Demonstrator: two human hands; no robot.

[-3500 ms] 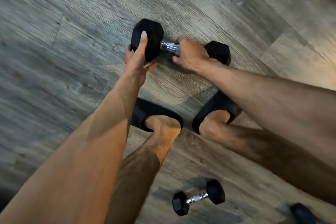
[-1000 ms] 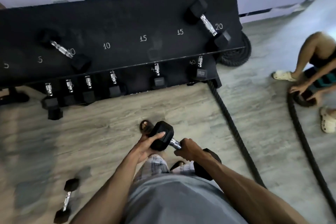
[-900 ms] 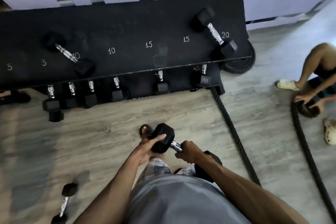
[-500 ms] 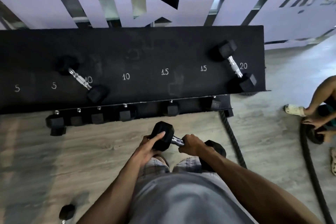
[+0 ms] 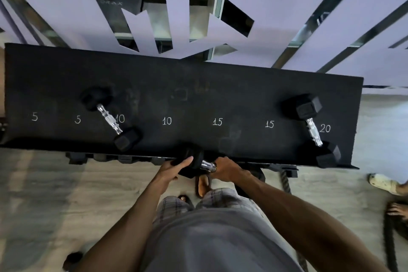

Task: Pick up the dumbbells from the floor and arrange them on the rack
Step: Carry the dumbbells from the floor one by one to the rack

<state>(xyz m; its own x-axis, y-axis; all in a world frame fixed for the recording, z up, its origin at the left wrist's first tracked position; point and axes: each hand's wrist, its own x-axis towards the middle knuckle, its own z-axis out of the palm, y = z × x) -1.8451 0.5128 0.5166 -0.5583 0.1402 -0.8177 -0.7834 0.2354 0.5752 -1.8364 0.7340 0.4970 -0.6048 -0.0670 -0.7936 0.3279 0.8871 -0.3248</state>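
Lying at the lower left on the wood floor (image 5: 44, 194), a floor dumbbell (image 5: 72, 258) shows only 1 black head beside the person's left forearm. Above it runs the black rack (image 5: 198, 77), its top shelf chalked 5, 5, 10, 10, 15, 15, 20. A small dumbbell (image 5: 111, 120) lies slantwise on that shelf, its chrome handle crossing the first 10. More dumbbell heads (image 5: 76, 158) peek out from the tier under the shelf's front edge.

At the middle of that front edge, the left hand (image 5: 174, 170) cups the left head of the carried dumbbell (image 5: 195, 160), 1 digit laid over the top and the rest going underneath. This dumbbell is held in the air, its left head over the shelf lip below the second 10 and the first 15. The right hand (image 5: 227, 171) is clenched around the chrome handle; the right head is mostly hidden behind that wrist.

Further right, a large dumbbell (image 5: 312, 130) lies on the shelf just beside the 20. A thick rope (image 5: 286, 181) trails over the floor, and another person's pale shoe (image 5: 379, 181) sits at the right edge.
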